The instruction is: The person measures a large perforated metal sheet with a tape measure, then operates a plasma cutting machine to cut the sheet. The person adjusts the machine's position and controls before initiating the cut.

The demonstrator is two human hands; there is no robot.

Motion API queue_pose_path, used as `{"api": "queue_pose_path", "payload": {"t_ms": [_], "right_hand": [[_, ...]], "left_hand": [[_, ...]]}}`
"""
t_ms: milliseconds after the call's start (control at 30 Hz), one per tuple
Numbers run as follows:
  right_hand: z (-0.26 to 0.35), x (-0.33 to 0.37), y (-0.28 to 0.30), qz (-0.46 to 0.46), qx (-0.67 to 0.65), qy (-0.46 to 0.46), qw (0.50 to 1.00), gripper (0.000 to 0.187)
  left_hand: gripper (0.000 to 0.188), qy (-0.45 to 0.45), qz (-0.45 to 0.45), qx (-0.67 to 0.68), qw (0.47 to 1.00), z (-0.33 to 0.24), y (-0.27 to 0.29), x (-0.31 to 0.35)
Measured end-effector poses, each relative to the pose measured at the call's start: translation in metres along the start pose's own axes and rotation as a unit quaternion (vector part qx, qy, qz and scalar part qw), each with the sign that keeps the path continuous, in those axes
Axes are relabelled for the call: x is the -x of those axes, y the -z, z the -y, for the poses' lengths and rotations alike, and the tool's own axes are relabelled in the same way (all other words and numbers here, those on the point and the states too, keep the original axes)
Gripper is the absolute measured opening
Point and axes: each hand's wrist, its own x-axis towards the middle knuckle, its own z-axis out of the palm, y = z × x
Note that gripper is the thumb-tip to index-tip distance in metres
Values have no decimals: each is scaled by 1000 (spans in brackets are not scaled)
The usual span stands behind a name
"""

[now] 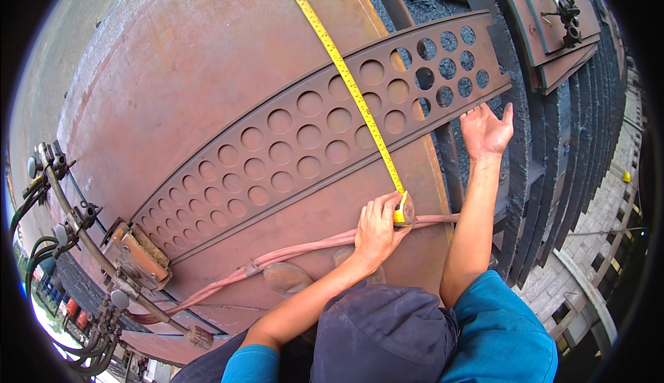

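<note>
My left hand point(377, 229) is closed around the case of a tape measure point(408, 210). Its yellow blade point(325, 35) runs out over a rust-brown steel plate point(200, 51) and crosses a long metal strip point(324, 119) perforated with rows of round holes. My right hand point(485, 132) is open, palm up and thumb apart, with its fingertips at the near edge of the strip's right end. Whether those fingertips reach under the edge I cannot tell. That end of the strip sticks out past the plate, over dark slats point(546, 148).
A reddish hose bundle point(304, 250) lies across the plate below the strip. At the left stands a jointed metal bar point(83, 234) with clamps and dark hoses. Smaller steel plates point(553, 20) carry a clamp-like tool point(568, 13) at the upper right. Grey paving point(595, 224) lies beyond.
</note>
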Motion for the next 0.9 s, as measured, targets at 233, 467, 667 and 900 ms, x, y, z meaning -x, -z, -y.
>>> {"api": "queue_pose_path", "payload": {"t_ms": [233, 467, 667, 900], "right_hand": [[-3, 0, 1, -414, 9, 19, 910, 100], [0, 1, -17, -201, -36, 1, 979, 91], [1, -3, -7, -434, -9, 19, 901, 96], [5, 4, -13, -171, -47, -3, 984, 102]], "left_hand": [[66, 2, 9, -1, 1000, 0, 0, 1], [68, 6, 6, 3, 1000, 0, 0, 0], [69, 3, 10, 4, 1000, 0, 0, 0], [69, 5, 5, 5, 1000, 0, 0, 0]]}}
